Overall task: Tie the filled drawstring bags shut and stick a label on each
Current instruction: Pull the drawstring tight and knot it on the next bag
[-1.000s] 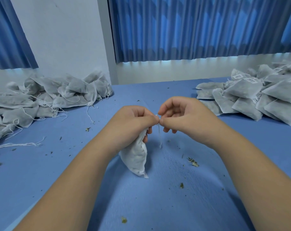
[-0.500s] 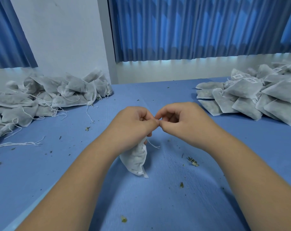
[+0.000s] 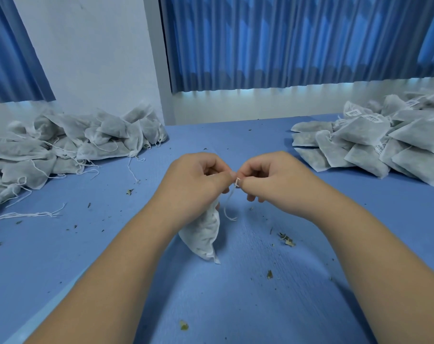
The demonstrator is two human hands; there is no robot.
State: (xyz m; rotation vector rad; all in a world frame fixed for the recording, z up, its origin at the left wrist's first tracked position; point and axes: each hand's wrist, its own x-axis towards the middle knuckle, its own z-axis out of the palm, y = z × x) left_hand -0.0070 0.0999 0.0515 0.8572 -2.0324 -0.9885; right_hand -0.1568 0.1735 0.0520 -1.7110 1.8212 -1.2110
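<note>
L hand [image 3: 198,180] grips the neck of the bag [image 3: 206,234] over the desk [image 3: 235,306] while R hand [image 3: 268,180] pinches the drawstring [image 3: 229,204], tail now curling loose vs straight 1 s ago, so knot prob. forming, label still to do.

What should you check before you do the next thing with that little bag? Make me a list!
1. Grip: the left hand holds the bag by its neck: ok.
2. Pinch: the right hand pinches the string: ok.
3. Knot pulled tight: cannot tell, it is hidden between the hands.
4. Label on the bag: not ok, none on the side that shows.
5. Label sheet ready: not ok, none in view.
6. Place for the finished bag: the labelled pile lies at the right: ok.
</note>
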